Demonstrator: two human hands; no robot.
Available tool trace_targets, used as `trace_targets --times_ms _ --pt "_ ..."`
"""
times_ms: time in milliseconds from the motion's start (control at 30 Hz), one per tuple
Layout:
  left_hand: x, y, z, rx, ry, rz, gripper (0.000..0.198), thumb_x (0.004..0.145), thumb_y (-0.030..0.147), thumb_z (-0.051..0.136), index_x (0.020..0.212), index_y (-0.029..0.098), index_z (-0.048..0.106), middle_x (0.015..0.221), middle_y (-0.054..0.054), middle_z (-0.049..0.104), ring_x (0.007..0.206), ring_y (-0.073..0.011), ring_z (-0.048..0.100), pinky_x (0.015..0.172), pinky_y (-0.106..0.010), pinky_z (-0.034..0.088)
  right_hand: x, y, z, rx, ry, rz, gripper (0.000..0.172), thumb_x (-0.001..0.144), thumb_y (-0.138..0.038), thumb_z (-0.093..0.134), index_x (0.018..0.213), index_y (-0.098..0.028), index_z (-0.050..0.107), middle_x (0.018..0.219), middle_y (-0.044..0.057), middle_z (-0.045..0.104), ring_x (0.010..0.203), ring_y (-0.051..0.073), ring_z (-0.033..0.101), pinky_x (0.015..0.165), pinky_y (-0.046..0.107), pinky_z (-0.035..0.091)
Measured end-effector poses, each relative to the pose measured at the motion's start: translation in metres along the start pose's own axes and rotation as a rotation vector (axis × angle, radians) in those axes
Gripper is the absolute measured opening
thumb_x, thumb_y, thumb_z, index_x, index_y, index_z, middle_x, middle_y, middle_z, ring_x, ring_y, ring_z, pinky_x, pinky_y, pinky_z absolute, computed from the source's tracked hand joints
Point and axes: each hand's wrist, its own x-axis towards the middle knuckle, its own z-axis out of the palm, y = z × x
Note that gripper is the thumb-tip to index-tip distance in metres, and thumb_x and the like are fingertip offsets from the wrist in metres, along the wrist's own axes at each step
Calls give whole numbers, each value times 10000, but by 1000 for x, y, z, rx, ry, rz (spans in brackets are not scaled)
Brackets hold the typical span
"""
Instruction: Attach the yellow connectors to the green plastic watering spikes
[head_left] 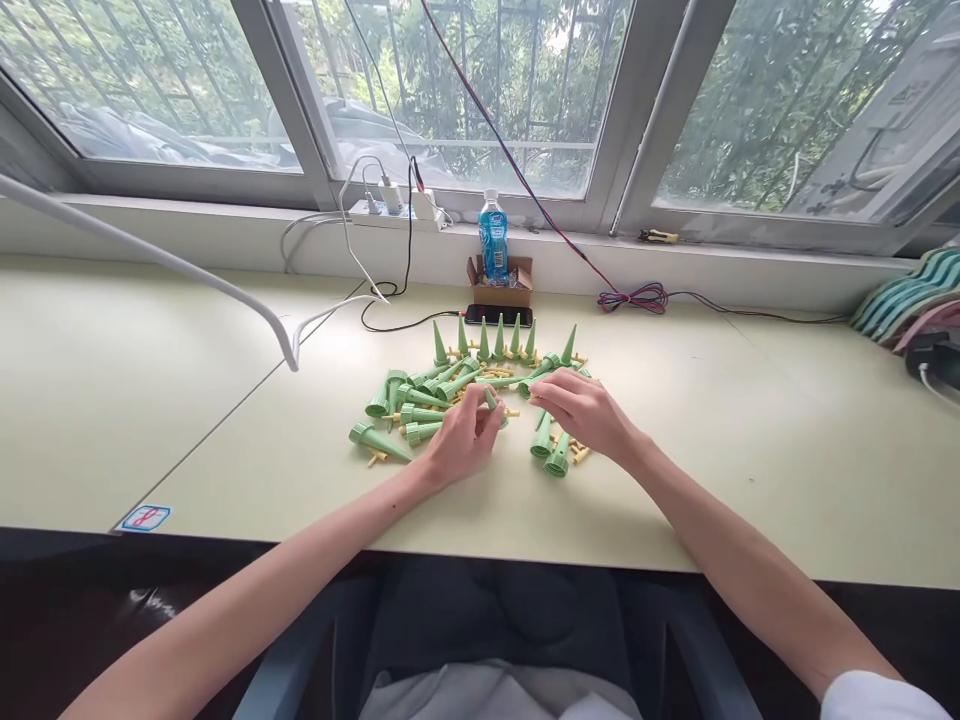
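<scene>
My left hand point(466, 435) is closed around a green plastic watering spike point(490, 398), its tip pointing up between thumb and fingers. A yellow piece point(513, 412) shows just right of that hand. My right hand point(585, 408) hovers a short way to the right, fingertips pinched together; whatever they hold, if anything, is too small to make out. Left of the hands lies a loose pile of similar green spikes point(424, 412) mixed with yellow valve pieces point(379, 456). Two more spikes point(556, 460) lie below my right hand. Behind, several spikes point(500, 340) stand upright in a row.
A black phone point(499, 315) lies behind the row, by a small cardboard box point(517, 290) and a blue-liquid bottle point(493, 240). A power strip point(397, 215) sits on the sill. Coiled cable point(634, 298) lies at right. A white bent rod point(187, 240) crosses the left side.
</scene>
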Motion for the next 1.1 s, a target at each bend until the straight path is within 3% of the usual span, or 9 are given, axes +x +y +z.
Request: trace_targets --times_ms 267,833,1100 --pt "0 1 0 23 8 52 137 922 270 489 1017 211 410 859 -11 614 478 -43 498 454 -179 399 -4 -3 -1 91 13 48 205 969 -298 454 909 -203 626 893 74 652 818 168 595 720 285 476" --pt "-1 3 -3 26 65 69 150 923 268 494 1038 206 419 825 -16 641 432 -29 471 414 -154 410 -1 -6 7 196 -64 102 125 925 -254 541 833 -194 600 841 49 631 742 149 564 671 252 433" --pt "0 1 -3 63 97 73 166 911 255 511 1038 205 417 835 -16 652 485 -46 546 449 -157 456 -1 -3 8 162 -119 113 115 923 -227 540 832 -187 598 844 52 633 753 153 558 687 256 425"
